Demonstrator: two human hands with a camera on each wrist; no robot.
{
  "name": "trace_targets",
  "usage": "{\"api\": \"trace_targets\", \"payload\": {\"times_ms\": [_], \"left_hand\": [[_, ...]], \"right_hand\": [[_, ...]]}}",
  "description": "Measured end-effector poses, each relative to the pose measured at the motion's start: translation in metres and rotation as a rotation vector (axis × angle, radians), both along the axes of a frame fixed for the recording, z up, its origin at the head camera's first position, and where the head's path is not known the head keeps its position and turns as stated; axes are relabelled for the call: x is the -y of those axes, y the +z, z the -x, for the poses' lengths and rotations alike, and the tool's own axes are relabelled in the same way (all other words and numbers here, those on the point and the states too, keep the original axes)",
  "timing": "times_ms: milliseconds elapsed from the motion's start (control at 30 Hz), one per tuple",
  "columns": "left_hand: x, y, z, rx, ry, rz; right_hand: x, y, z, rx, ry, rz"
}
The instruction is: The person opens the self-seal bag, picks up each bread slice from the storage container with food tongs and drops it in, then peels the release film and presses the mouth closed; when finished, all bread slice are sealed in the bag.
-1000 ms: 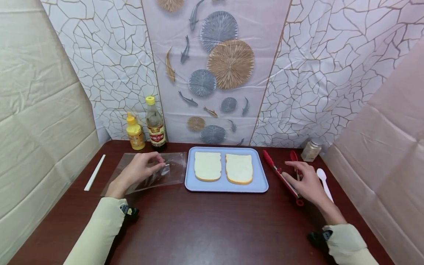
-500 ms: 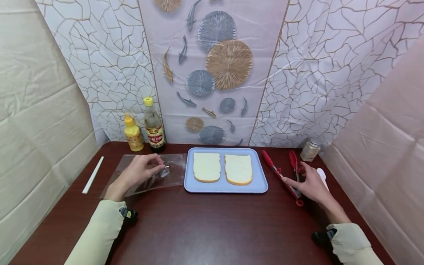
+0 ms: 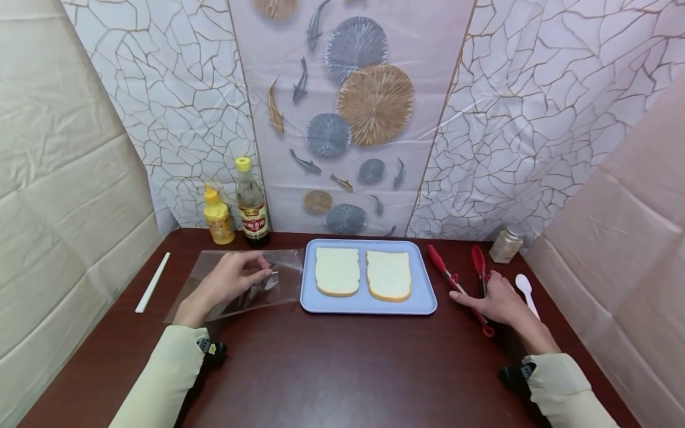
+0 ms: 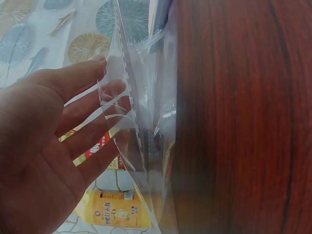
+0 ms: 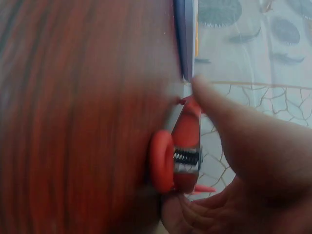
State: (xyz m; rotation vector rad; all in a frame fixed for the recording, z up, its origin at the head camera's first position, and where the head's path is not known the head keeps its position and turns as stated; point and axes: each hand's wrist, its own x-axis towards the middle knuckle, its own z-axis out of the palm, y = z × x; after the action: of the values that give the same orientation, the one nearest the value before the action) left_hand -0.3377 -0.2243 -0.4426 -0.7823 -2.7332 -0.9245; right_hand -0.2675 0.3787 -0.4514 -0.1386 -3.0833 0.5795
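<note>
My left hand point(image 3: 230, 279) pinches the clear plastic bag point(image 3: 286, 282) near its middle. In the left wrist view the film of the bag point(image 4: 146, 126) rises toward the thumb tip, and the other fingers show through it. My right hand point(image 3: 500, 300) is around the red kitchen tongs point(image 3: 441, 261), which lie spread in a V with the hinge toward me. Its thumb lies over the left arm while its fingers curl by the right arm. Close up in the right wrist view are the tongs' red ring point(image 5: 161, 161) and spring point(image 5: 186, 157).
Two bread slices point(image 3: 337, 270) lie on a light blue tray point(image 3: 369, 306) at centre. A yellow squeeze bottle point(image 3: 218, 220) and a dark sauce bottle point(image 3: 253, 208) stand at back left. White chopsticks point(image 3: 153, 282) lie far left; a white spoon point(image 3: 527, 291) and spice jar point(image 3: 505, 245) are right.
My right hand has lowered onto the tongs, its fingers curling in by the right arm and its thumb reaching over the left arm. The left hand stays at the bag.
</note>
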Motion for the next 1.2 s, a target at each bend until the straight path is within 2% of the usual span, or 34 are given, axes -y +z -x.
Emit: {"api": "trace_targets", "payload": {"times_ms": [200, 467, 733, 967, 1200], "left_hand": [[-0.004, 0.001, 0.002, 0.013, 0.002, 0.008], [-0.007, -0.003, 0.003, 0.015, -0.011, 0.001], [-0.006, -0.005, 0.000, 0.011, -0.018, 0.007], [-0.004, -0.004, 0.000, 0.027, -0.011, 0.004], [-0.004, -0.002, 0.000, 0.024, -0.022, 0.018]], "right_hand": [[-0.003, 0.002, -0.002, -0.013, -0.036, 0.024], [-0.008, -0.001, -0.006, -0.108, -0.051, 0.049], [0.000, 0.000, -0.016, -0.107, -0.088, 0.108], [0.033, 0.003, -0.025, -0.152, -0.067, 0.148], [0.087, 0.011, -0.039, -0.129, 0.047, 0.196]]}}
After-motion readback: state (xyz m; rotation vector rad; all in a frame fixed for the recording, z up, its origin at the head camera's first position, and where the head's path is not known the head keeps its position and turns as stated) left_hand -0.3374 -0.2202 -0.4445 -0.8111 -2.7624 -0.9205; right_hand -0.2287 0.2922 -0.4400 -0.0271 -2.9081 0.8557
